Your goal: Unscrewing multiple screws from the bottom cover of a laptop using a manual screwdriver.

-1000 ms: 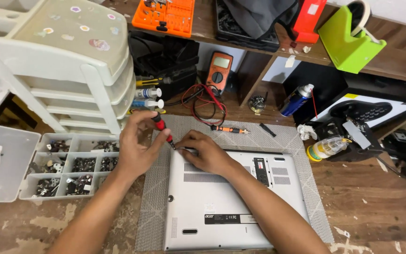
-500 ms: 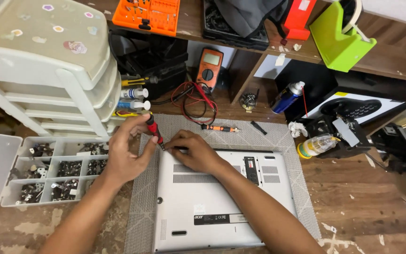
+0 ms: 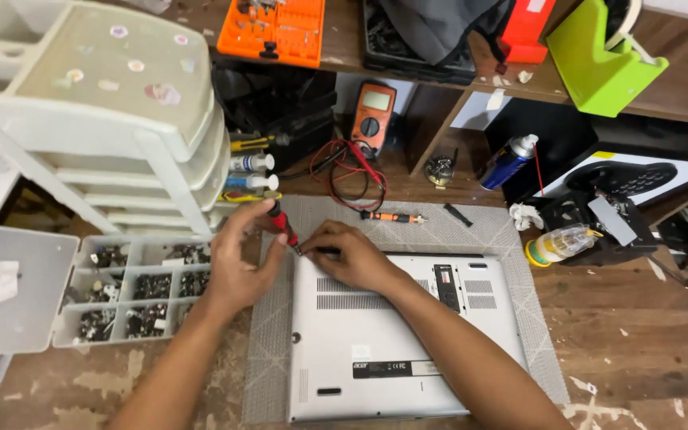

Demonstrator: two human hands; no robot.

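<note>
- A silver laptop [image 3: 408, 342], underside up, is seen lying on a grey mat under the right hand [image 3: 352, 259].
- A red-handled screwdriver [image 3: 283, 226] is pinched by the left hand [image 3: 240, 259], its tip at the laptop's corner.
- The right hand's fingers are pressed flat beside that tip.

The laptop [image 3: 408, 342] is silver, with a black strip near its front edge. It lies on a grey mat [image 3: 268, 374] with a criss-cross pattern. The screwdriver [image 3: 283, 225] has a red and black handle. The multimeter [image 3: 371, 119] is orange and black, with red and black wires [image 3: 352, 171]. The parts box [image 3: 133, 291] is pale grey. The drawer tower [image 3: 97, 103] is white with small faded stickers. The tape holder [image 3: 599, 60] is bright green. The spray can [image 3: 503, 163] is blue. The table [image 3: 639, 334] is brown wood.
</note>
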